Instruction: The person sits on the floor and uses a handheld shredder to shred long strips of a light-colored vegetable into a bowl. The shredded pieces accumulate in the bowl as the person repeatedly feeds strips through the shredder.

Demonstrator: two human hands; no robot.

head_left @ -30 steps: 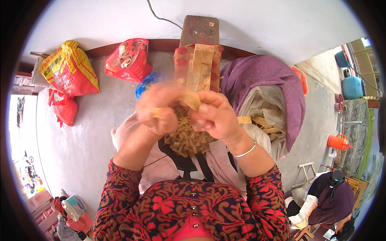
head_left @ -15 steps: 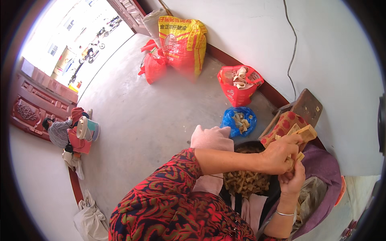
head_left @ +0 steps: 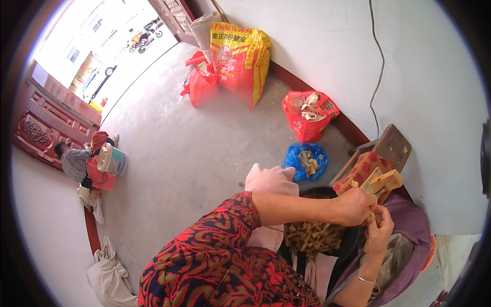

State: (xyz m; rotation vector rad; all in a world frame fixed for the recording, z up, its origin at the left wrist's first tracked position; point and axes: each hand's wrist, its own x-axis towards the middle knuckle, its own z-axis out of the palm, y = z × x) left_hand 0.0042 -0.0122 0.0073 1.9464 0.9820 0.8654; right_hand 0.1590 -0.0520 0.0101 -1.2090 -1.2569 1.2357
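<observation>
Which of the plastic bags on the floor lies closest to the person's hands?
The small blue bag holding pale wood scraps. The open red bag sits farther along the wall, the yellow-and-red sack farther still.

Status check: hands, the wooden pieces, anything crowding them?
Left hand and right hand both closed on small wooden pieces. Dark basin of more pieces directly below. Purple cloth beside the hands, not blocking.

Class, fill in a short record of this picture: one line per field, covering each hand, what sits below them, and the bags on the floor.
Left hand: grips small wooden pieces
Right hand: fingers meet the left hand, bangle on wrist
Below hands: dark basin of small wooden pieces
Floor bags: blue bag, red bag, yellow sack
Background: a person sits by the doorway
</observation>
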